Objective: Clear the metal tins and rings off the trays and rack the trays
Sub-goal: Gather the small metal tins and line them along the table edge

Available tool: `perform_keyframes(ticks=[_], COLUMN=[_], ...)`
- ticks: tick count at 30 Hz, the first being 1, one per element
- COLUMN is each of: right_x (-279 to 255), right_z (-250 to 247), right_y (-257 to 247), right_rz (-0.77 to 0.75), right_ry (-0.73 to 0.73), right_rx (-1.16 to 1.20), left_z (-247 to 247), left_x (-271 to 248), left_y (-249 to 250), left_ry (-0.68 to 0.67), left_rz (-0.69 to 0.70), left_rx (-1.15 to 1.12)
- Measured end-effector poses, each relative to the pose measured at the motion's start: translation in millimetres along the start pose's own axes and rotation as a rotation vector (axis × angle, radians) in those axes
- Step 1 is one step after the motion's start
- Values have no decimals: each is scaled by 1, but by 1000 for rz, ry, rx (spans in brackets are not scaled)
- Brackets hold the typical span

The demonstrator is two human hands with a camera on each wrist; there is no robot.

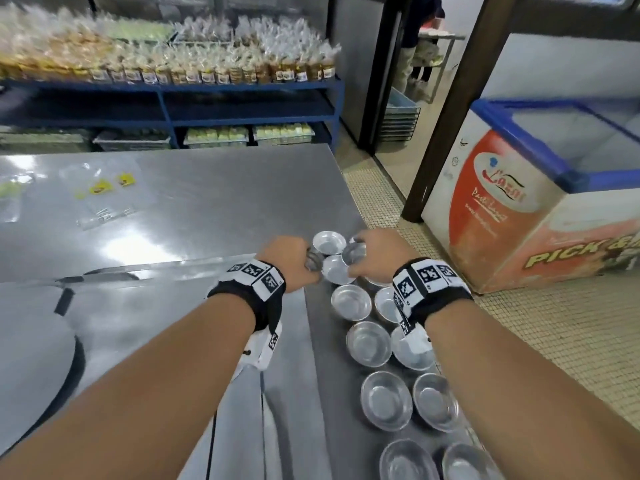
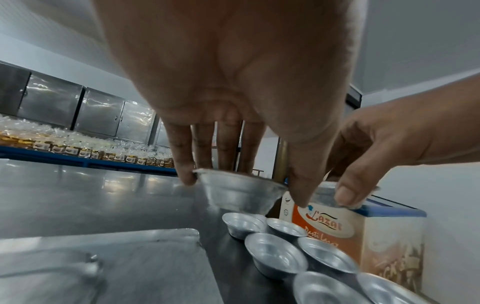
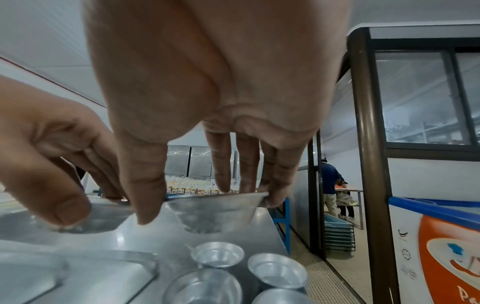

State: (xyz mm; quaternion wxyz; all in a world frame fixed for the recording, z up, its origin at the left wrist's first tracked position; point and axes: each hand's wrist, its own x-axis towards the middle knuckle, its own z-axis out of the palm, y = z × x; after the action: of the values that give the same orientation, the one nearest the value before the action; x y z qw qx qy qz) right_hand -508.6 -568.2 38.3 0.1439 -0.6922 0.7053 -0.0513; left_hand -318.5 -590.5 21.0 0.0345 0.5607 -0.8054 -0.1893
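Observation:
Several small round metal tins (image 1: 369, 342) stand in a double row along the right edge of the steel table (image 1: 214, 202). At the far end of the row, my left hand (image 1: 306, 265) pinches one tin (image 2: 241, 193) between fingertips and thumb, lifted just above the others. My right hand (image 1: 360, 259) close beside it pinches a second tin (image 3: 215, 211) the same way, also raised. A flat metal tray (image 1: 156, 317) lies on the table left of the row, under my left forearm. No rings can be made out.
A chest freezer (image 1: 536, 202) stands on the tiled floor right of the table. A blue shelf (image 1: 173, 88) of packaged goods runs behind the table. Clear plastic bags (image 1: 100, 192) lie at the table's far left. A person (image 3: 330, 181) stands beyond the doorway, near stacked crates (image 1: 401, 119).

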Motion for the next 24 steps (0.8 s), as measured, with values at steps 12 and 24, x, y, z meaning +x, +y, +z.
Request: perform_keyframes(ticks=[12,24], right_x=[169,214], right_z=[20,48], right_y=[65,69], right_rz=[-12,15], right_ry=[-2,-10], right_rx=[-2,-21], left_z=[33,61], left_x=[165,216], left_y=[-8,-26], left_ry=[173,206], left_rz=[-63,-99], left_rx=[-12,-70])
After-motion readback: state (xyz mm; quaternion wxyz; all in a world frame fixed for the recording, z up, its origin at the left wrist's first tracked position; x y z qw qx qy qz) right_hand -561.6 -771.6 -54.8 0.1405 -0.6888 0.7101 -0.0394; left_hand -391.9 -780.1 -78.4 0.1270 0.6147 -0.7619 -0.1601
